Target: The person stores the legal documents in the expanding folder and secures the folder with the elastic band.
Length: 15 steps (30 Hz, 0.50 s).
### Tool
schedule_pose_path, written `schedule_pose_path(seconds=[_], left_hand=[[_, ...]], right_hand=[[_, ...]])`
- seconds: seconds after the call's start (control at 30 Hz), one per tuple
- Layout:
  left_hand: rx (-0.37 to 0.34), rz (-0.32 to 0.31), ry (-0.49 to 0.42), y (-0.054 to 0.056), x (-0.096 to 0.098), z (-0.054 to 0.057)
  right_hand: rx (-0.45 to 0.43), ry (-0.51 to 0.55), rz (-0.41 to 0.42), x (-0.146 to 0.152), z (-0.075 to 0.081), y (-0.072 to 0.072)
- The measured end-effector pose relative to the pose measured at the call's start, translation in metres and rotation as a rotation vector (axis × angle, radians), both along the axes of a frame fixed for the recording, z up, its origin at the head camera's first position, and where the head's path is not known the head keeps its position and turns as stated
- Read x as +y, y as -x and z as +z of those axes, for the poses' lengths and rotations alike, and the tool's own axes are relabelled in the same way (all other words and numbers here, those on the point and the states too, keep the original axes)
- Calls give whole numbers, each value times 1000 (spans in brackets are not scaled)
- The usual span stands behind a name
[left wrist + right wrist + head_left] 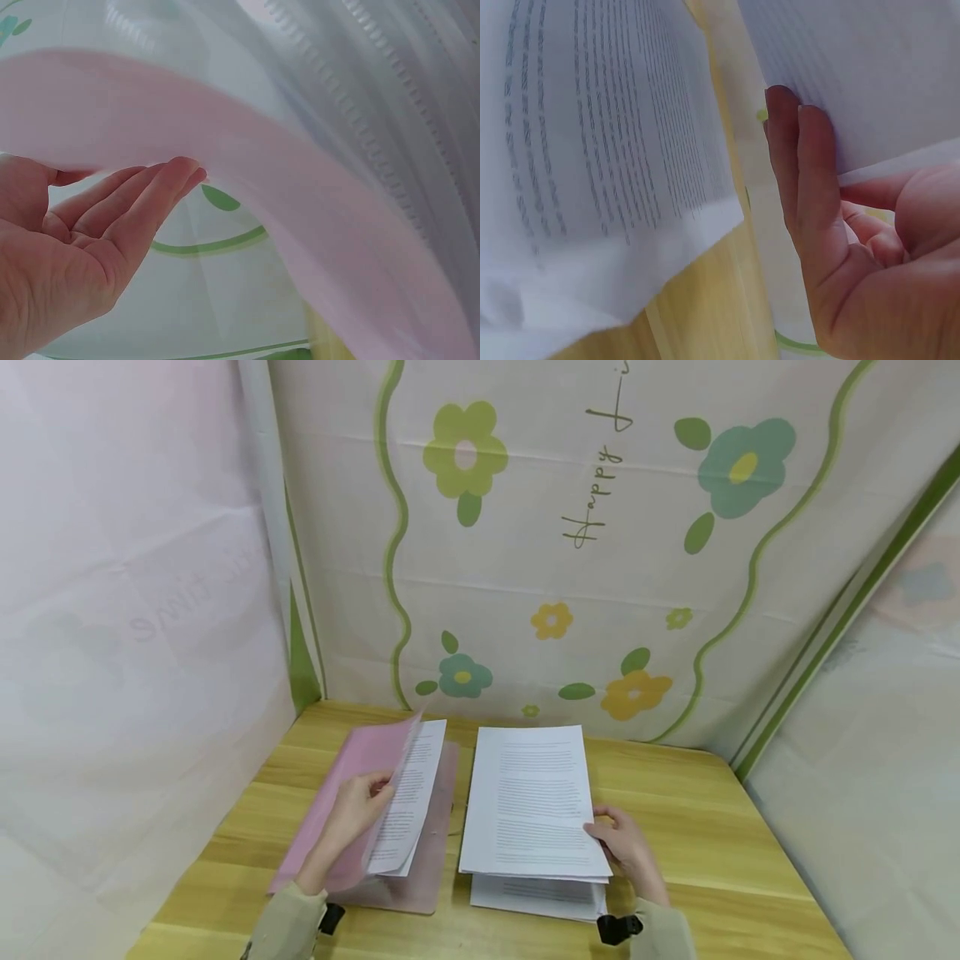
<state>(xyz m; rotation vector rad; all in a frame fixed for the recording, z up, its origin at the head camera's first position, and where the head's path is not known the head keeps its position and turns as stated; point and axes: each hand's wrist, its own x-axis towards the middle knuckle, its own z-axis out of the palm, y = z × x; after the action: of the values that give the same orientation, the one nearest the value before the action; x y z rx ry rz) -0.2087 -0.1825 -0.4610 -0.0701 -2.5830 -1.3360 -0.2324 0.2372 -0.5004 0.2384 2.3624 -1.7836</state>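
Observation:
A pink translucent folder [348, 760] lies on the left side of the table with its cover lifted. My left hand [358, 803] pinches the free edge of that cover between thumb and fingers. In the left wrist view, the cover [112, 105] bows in a curve over the fingers. Printed sheets [411, 797] show inside the folder. To its right, my right hand [624, 847] grips the right edge of a raised printed stack of paper [536, 802], thumb on top and fingers underneath. More printed sheets [534, 897] lie below that stack, and a gap shows between them.
The wooden table [705, 827] bears the folder and papers side by side. A flowered fabric wall [510, 568] rises behind its far edge, with further fabric walls at the left [135, 610] and right [877, 760]. Each wrist has a black strap device [619, 930].

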Motion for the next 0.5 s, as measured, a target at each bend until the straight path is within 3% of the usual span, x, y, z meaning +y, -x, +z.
schedule_pose_path(seconds=[0.5], left_hand=[[-3, 2, -13, -2, 0, 2]], right_hand=[[-6, 17, 34, -14, 8, 8]])
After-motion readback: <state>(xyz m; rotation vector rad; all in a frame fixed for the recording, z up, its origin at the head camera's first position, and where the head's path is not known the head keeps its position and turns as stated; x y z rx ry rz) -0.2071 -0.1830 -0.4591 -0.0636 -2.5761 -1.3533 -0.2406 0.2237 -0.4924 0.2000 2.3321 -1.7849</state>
